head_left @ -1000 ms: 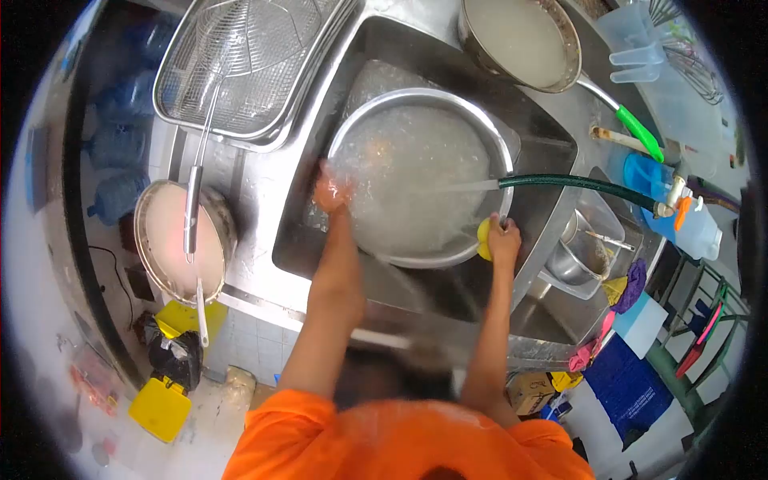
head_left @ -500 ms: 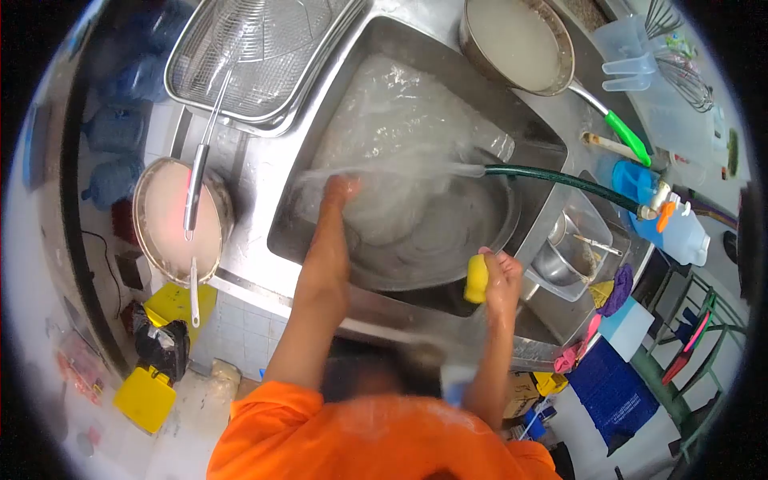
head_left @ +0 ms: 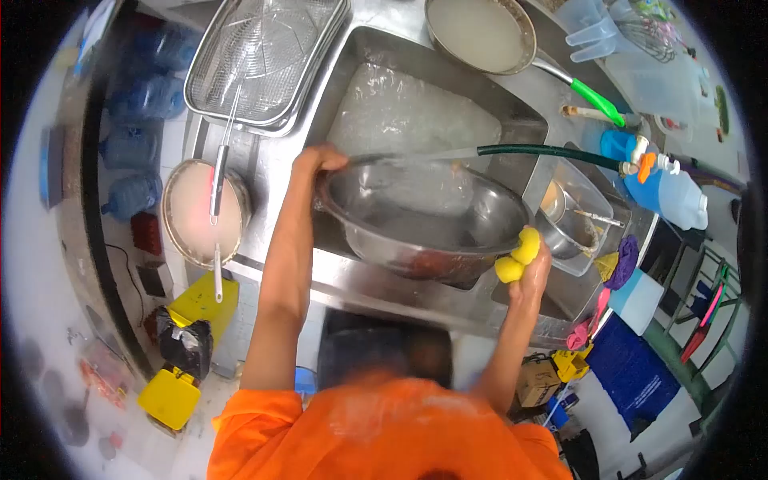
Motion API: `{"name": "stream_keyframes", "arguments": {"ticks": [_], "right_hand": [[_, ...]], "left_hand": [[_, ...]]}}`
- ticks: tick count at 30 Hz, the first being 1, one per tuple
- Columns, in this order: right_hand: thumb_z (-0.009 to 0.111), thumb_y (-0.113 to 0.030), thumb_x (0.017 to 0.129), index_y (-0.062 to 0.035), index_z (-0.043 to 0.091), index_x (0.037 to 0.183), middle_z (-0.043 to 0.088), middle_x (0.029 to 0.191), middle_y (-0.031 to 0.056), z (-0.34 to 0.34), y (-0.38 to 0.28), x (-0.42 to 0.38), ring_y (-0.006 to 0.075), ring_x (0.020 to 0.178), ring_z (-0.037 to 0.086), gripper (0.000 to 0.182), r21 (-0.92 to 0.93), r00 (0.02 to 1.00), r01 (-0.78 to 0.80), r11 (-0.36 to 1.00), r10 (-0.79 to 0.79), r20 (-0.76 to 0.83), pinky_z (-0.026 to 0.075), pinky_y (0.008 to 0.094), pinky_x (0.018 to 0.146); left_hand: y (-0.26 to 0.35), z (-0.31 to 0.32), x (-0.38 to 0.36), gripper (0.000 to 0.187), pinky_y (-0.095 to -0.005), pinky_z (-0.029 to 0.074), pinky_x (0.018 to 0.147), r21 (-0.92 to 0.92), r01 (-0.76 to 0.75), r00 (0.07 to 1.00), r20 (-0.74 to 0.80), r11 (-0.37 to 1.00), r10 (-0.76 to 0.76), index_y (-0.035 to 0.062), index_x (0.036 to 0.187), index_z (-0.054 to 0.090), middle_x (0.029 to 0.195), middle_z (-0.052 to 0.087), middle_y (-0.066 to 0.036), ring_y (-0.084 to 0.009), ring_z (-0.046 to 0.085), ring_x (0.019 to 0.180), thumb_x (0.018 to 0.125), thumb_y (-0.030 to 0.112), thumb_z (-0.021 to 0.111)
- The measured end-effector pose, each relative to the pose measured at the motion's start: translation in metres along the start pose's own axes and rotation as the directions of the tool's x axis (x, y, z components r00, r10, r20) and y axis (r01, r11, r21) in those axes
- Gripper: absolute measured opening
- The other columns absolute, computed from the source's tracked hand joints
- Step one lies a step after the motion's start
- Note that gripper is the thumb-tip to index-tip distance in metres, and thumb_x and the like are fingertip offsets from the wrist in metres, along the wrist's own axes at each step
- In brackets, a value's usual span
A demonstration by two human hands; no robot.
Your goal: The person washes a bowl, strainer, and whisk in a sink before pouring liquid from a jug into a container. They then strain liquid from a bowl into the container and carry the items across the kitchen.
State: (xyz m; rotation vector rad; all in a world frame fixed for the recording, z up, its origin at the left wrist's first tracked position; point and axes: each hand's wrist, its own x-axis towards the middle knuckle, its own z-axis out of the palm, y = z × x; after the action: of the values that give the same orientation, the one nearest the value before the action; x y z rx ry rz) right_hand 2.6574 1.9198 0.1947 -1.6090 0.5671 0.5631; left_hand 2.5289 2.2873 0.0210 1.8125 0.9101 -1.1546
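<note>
A wide metal bowl (head_left: 416,254) is tilted up over the sink (head_left: 340,96), its mouth towards the back. At its left rim my left hand (head_left: 318,160) is closed around the edge. My right hand (head_left: 536,270) grips a yellow sponge (head_left: 512,264), folded and bulging past the fingers, right against the bowl's right rim. From the back right, a green hose (head_left: 544,150) runs water across the bowl's mouth. Behind the bowl, water with a glossy surface covers the sink floor.
Left of the sink are stacked wire baskets (head_left: 272,64) and a pot of cloudy liquid (head_left: 200,212) with a long-handled tool across it. A green-handled pan (head_left: 480,36) stands at the back. On the right are a clear plastic tub (head_left: 572,188) and a bottle of blue liquid (head_left: 668,196).
The bowl has come up from the sink and tipped. My left hand has moved from the water onto its left rim. My right hand, with the sponge, has shifted right to the bowl's edge.
</note>
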Motion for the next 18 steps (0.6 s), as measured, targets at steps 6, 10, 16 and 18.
{"name": "stream_keyframes", "arguments": {"ticks": [6, 10, 16, 18], "right_hand": [[0.05, -0.025, 0.091, -0.0071, 0.06, 0.083, 0.052, 0.066, -0.0007, -0.035, 0.069, 0.025, 0.0107, 0.056, 0.052, 0.021, -0.318, 0.989, -0.013, 0.948, 0.059, 0.136, 0.042, 0.0272, 0.048], [0.048, -0.026, 0.093, -0.007, 0.059, 0.079, 0.053, 0.066, 0.0001, -0.019, 0.116, 0.026, 0.0109, 0.056, 0.052, 0.026, -0.406, 0.966, -0.078, 0.911, 0.169, 0.195, 0.042, 0.0269, 0.049], [0.05, -0.027, 0.093, -0.007, 0.056, 0.074, 0.053, 0.064, 0.0011, 0.023, 0.086, 0.021, 0.0106, 0.055, 0.051, 0.028, -0.192, 0.963, -0.066, 0.979, 0.113, 0.245, 0.041, 0.0262, 0.051], [0.051, -0.026, 0.093, -0.0071, 0.056, 0.075, 0.054, 0.066, 0.0009, 0.037, 0.073, 0.02, 0.0104, 0.055, 0.052, 0.027, -0.284, 0.976, 0.006, 0.959, 0.056, 0.209, 0.041, 0.026, 0.051]], "left_hand": [[0.007, -0.005, -0.025, 0.057, -0.0377, 0.045, 0.089, -0.005, -0.075, 0.891, -0.45, 0.997, 0.065, -0.0064, 0.122, 0.049, 0.11, 0.056, -0.032, -0.0384, 0.056, 0.107, 0.069, 0.014, 0.051], [0.008, 0.006, -0.041, 0.059, -0.0399, 0.039, 0.098, -0.193, -0.376, 0.756, -0.629, 0.906, 0.18, 0.0004, 0.127, 0.047, 0.126, 0.045, -0.032, -0.0414, 0.048, 0.116, 0.07, 0.017, 0.055], [0.028, 0.049, -0.102, 0.044, -0.0472, 0.028, 0.105, 0.431, -0.458, 0.603, -0.491, 0.777, 0.629, 0.0078, 0.111, 0.061, 0.118, 0.054, -0.022, -0.036, 0.052, 0.11, 0.078, 0.035, 0.065], [0.062, 0.047, -0.152, 0.038, -0.0463, 0.036, 0.099, 0.186, -0.624, 0.756, -0.101, 0.759, 0.646, 0.0094, 0.102, 0.066, 0.106, 0.063, -0.019, -0.0313, 0.062, 0.095, 0.079, 0.039, 0.064]]}}
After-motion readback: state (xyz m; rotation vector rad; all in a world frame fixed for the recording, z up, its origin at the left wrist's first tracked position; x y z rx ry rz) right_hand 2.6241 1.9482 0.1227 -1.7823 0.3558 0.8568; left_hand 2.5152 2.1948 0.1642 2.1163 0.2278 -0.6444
